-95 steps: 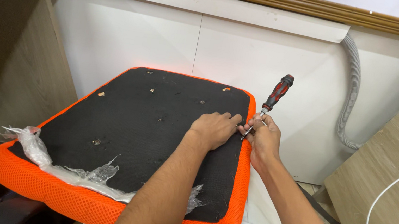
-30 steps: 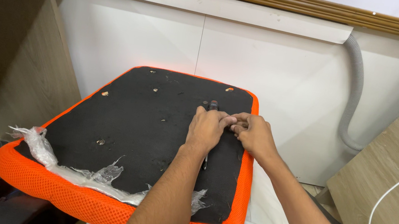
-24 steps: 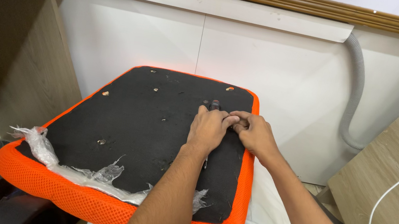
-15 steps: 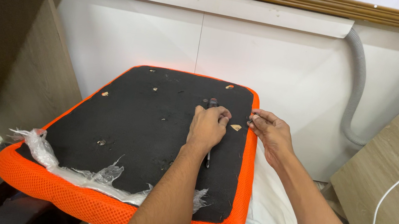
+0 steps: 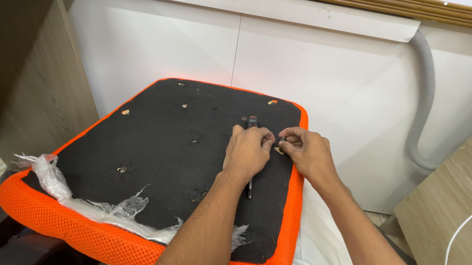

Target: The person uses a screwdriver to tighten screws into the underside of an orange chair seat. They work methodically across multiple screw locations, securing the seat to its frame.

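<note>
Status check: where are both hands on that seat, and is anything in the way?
Both hands on black seat underside, fingertips meeting at small tan spot. Screwdriver under left hand. Torn plastic wrap at near edge.

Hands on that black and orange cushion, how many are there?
2: the left hand lies on the cushion over a screwdriver; the right hand pinches something small beside it.

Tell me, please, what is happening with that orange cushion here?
A person is working on the underside of an orange mesh seat cushion, its black fabric backing facing up. The left hand rests on the backing over a screwdriver, whose shaft pokes out below the palm. The right hand pinches something small near the cushion's right edge; what it is cannot be told. Torn clear plastic wrap clings to the near edge.
</note>
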